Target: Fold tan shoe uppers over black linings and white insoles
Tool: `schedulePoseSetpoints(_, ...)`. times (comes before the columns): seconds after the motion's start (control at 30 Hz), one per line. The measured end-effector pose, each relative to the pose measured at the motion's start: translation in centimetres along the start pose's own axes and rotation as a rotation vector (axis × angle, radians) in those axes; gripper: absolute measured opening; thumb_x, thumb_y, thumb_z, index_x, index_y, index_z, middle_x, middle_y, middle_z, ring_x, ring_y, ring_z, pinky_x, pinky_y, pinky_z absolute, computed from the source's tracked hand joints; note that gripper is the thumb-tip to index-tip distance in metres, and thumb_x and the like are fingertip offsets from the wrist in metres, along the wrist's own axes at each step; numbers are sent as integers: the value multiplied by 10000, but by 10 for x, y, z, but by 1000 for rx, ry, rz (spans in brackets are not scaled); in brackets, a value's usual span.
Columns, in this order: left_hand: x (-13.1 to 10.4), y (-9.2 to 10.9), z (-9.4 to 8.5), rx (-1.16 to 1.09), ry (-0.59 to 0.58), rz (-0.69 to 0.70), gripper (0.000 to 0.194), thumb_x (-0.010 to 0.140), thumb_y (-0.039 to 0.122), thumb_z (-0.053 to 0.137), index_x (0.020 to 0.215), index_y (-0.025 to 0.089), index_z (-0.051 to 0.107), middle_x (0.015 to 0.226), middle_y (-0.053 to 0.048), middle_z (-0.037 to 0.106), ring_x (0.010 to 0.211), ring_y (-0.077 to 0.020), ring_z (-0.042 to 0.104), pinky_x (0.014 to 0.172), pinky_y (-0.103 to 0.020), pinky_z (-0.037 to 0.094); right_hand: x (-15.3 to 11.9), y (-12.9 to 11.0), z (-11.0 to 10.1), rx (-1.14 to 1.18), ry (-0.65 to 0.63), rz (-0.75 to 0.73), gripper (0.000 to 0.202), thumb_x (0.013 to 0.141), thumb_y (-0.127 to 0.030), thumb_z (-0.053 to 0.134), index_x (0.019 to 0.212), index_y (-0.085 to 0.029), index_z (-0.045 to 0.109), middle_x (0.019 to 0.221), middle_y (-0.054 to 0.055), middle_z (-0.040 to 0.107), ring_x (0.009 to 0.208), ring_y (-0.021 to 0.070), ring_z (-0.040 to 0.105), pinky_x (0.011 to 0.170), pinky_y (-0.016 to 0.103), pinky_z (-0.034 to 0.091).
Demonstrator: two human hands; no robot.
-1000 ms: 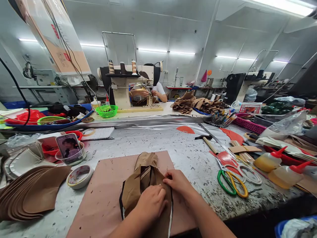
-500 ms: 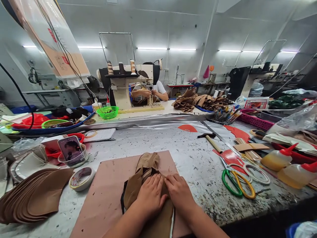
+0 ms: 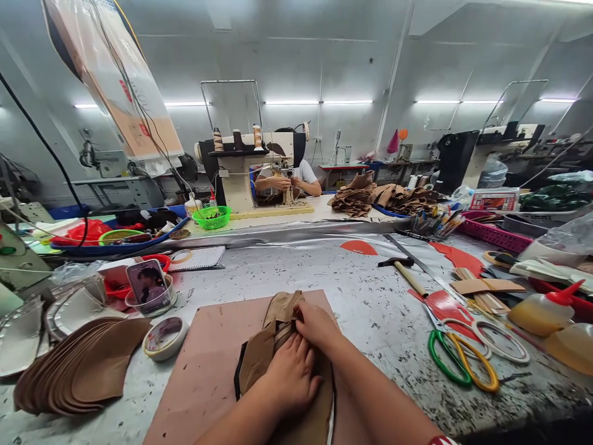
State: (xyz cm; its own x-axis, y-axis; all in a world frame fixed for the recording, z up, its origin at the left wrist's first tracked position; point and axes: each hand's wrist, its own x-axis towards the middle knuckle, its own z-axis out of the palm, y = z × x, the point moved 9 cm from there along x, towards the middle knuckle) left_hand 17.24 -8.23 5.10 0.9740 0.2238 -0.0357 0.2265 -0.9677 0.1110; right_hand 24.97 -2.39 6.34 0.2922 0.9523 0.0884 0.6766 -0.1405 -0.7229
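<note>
A brown sewn piece (image 3: 259,356), with dark edging on its left and a pale edge on its right, lies on a pinkish-brown board (image 3: 204,346). Pressed flat on its middle is my left hand (image 3: 291,374), fingers stretched out and thumb apart. Just beyond, my right hand (image 3: 317,324) is closed, its bent fingers pinching the piece near a folded opening at the upper part. The fingertips of both hands are close together, and my right forearm crosses over the piece's right side. What lies under my left palm is hidden.
Stacked brown cut pieces (image 3: 78,368) and a tape roll (image 3: 165,339) lie left of the board. On the right are scissors (image 3: 461,361), a hammer (image 3: 410,275) and a glue bottle (image 3: 540,312). Across the table, a person (image 3: 306,179) works at a sewing machine (image 3: 236,179).
My right hand has moved up and inward from the piece's right side, and its fingers have bent into a pinch. My left hand stays flat on the piece. The view has shifted slightly.
</note>
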Motion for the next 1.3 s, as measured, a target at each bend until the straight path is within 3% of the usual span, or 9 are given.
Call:
schedulePoseSetpoints(0.2, -4, -5, 1, -6, -9, -16, 567, 879, 466, 400, 1224, 26, 494, 1400, -243, 354, 1324, -341, 272, 1076, -459, 277, 33, 30, 18, 259, -80, -1, 356, 567, 32, 409, 828, -190, 503, 768, -8, 624, 764, 137, 619, 656, 214, 475)
schedulePoseSetpoints(0.43, 2, -13, 1, -20, 58, -3, 468, 821, 489, 510, 1079, 103, 567, 1332, -193, 459, 1271, -318, 367, 1069, -447, 281, 34, 42, 26, 385, -68, -23, 333, 529, 2, 396, 774, -192, 509, 765, -14, 606, 752, 139, 598, 685, 230, 472)
schedulePoseSetpoints(0.67, 11, -14, -3, -39, 73, -19, 400, 829, 446, 514, 1019, 98, 574, 1289, -205, 473, 1240, -335, 388, 1033, -464, 323, 30, 40, 20, 323, -61, -13, 318, 523, -19, 421, 769, -191, 526, 750, -14, 613, 729, 152, 587, 683, 257, 476)
schedulePoseSetpoints(0.77, 14, -11, -10, -39, 101, -21, 386, 842, 405, 498, 1067, 97, 557, 1220, -188, 524, 1191, -331, 430, 999, -478, 354, 22, 25, 5, 245, 19, -18, 327, 560, -50, 451, 848, -178, 535, 848, 30, 610, 805, 185, 574, 752, 316, 468)
schedulePoseSetpoints(0.87, 10, -2, -14, -28, 119, 18, 521, 850, 387, 471, 1276, 95, 406, 1307, -178, 471, 1241, -320, 378, 1034, -477, 314, 11, -14, -5, 168, 91, -113, 404, 632, -85, 474, 1018, -178, 547, 1117, 88, 559, 1082, 230, 476, 969, 394, 342)
schedulePoseSetpoints(0.97, -5, 13, -18, -7, 129, 93, 522, 890, 374, 409, 1350, 144, 317, 1349, -121, 459, 1278, -274, 348, 1064, -415, 285, 1, -65, 22, -35, -157, -291, 375, 723, -187, 535, 1095, -195, 588, 1290, 102, 491, 1220, 263, 380, 1039, 421, 249)
schedulePoseSetpoints(1.07, -30, 26, -18, 25, 135, 176, 466, 917, 402, 380, 1325, 177, 361, 1312, -71, 509, 1248, -221, 396, 1062, -328, 289, -10, -92, 50, -175, -358, -387, 209, 724, -207, 589, 919, -193, 666, 1199, 110, 569, 1134, 284, 467, 977, 423, 312)
schedulePoseSetpoints(1.2, -85, 28, -13, 205, 271, 203, 332, 972, 277, 294, 1230, 151, 462, 1263, -54, 564, 1229, -171, 427, 1048, -292, 304, -22, -106, 54, -150, -323, -462, 140, 653, -62, 550, 680, -188, 607, 969, 55, 627, 916, 204, 550, 803, 307, 401)
schedulePoseSetpoints(1.3, -121, 17, 0, 346, 312, 104, 337, 978, 247, 287, 1254, 137, 447, 1270, -25, 569, 1179, -170, 483, 985, -290, 369, -31, -107, 63, -116, -436, -414, 222, 603, -21, 509, 742, -183, 570, 831, 26, 620, 763, 162, 552, 635, 240, 392)
